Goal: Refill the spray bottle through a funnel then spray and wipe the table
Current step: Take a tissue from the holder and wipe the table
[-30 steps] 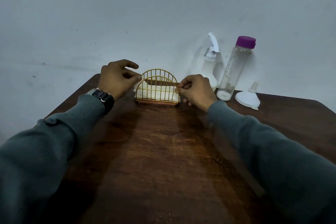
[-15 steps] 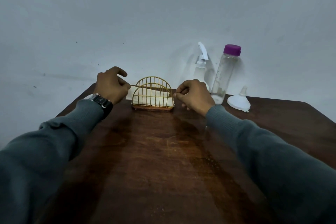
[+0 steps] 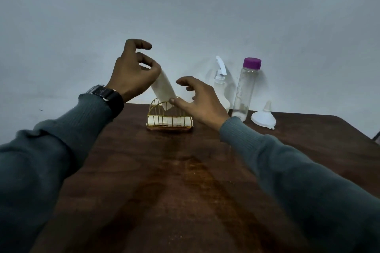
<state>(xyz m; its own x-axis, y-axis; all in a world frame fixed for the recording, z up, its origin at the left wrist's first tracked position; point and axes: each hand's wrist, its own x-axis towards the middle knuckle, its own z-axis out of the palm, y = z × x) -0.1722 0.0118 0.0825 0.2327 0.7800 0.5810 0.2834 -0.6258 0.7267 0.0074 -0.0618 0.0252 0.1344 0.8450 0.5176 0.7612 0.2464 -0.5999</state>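
Left hand [image 3: 133,76] raised, thumb and finger pinching white napkin [image 3: 163,86], half out of wire holder [image 3: 156,106]; likely for wiping. Right hand [image 3: 201,102] spread loose, thumb at holder rim, probably steadying it. Spray bottle [image 3: 221,80] just behind right hand, head on. Water bottle [image 3: 245,90], funnel [image 3: 263,118] right of it on tabletop [image 3: 185,180], untouched.

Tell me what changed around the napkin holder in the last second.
The left hand rose, pinching a white napkin and drawing it up out of the wire holder. The right hand let go and opened over the holder's right side. Spray bottle, purple-capped bottle and funnel stayed put on the table.
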